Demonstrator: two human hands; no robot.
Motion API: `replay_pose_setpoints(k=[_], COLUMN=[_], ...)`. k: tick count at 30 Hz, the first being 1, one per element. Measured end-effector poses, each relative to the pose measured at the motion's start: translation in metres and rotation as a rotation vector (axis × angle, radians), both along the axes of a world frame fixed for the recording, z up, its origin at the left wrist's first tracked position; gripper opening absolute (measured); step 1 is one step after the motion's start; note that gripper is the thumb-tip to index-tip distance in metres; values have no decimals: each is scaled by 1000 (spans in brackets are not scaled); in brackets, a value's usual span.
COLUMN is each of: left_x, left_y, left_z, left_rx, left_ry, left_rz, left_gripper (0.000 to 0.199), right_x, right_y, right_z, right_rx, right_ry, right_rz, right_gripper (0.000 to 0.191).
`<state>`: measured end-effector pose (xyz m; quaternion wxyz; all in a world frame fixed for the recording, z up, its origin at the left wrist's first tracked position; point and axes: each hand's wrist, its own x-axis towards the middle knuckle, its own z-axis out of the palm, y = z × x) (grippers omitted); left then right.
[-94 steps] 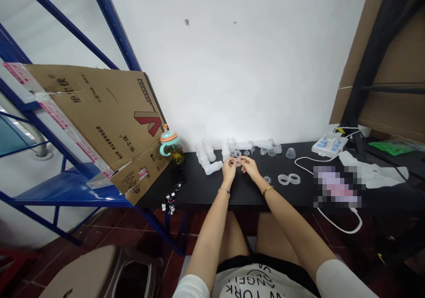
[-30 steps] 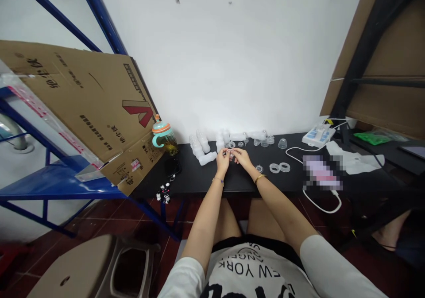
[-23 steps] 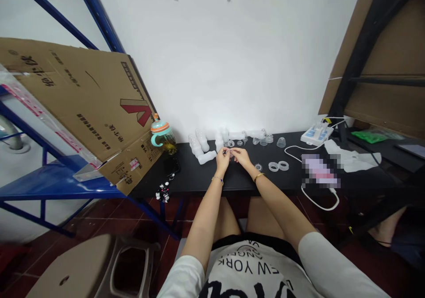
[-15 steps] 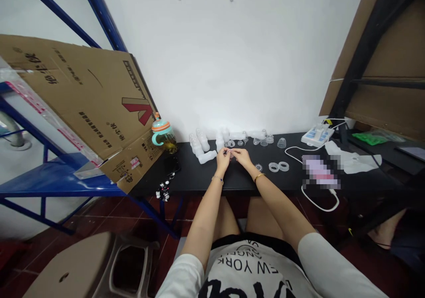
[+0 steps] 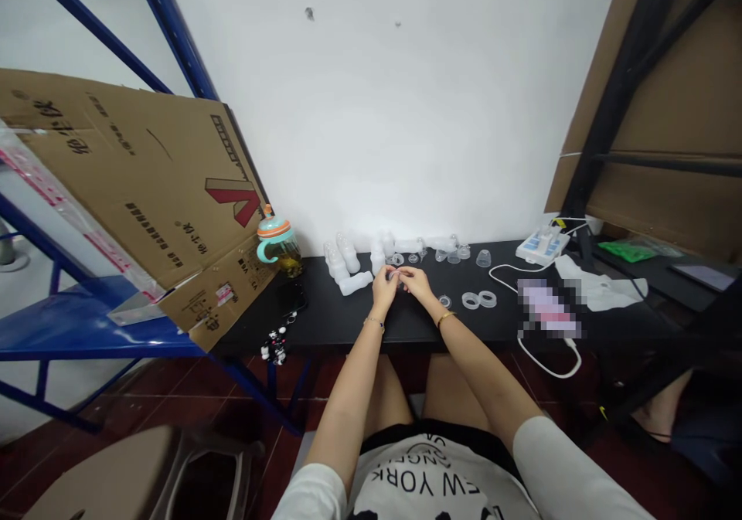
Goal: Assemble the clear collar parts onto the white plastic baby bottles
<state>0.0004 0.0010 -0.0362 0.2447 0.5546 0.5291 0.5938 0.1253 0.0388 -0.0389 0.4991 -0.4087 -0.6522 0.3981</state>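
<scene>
A black table [image 5: 325,331] is holding a row of see-through bottles [image 5: 348,256]. The left hand [image 5: 382,290] and right hand [image 5: 413,282] are meeting just in front of the bottles, fingertips [image 5: 392,273] together at a small see-through piece [image 5: 396,275]. I cannot tell if they are gripping it. Loose fingers could drop it, and it could roll away.
</scene>
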Motion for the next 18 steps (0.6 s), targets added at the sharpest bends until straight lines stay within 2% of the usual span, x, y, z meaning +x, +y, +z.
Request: replay_pose_setpoints(k=[8,18], left_x=[0,-1], left_y=[3,3], left_z=[-1,-3], left_rx=[0,-22], left_ry=[18,37], left_rz=[-12,10], left_gripper=[16,13], right_x=[-2,-2], right_y=[2,0], right_z=[-2,-1], right_rx=[-35,-15], right_ry=[-9,-26], right_rz=[-10,-4], right_gripper=[27,22])
